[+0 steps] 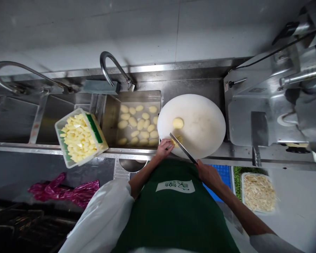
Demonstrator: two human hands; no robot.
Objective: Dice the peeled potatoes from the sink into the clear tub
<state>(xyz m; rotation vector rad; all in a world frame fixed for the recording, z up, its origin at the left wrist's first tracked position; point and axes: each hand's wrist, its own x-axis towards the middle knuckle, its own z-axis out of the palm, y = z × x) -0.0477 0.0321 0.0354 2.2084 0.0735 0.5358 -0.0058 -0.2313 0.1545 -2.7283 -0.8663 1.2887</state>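
Note:
My left hand (164,147) is curled on a piece of peeled potato (177,140) at the near edge of the round white cutting board (205,123). My right hand (208,173) grips the handle of a knife (183,148), whose blade rests against that potato piece. One more peeled potato (178,123) lies alone near the middle-left of the board.
Left of the board, a sink basin (113,119) holds several peeled potatoes in water. A plastic tub (80,137) of cut potato sticks sits on the sink edge. A cleaver (258,135) and a steel machine (276,105) stand right. Below right is a tray of shreds (258,192).

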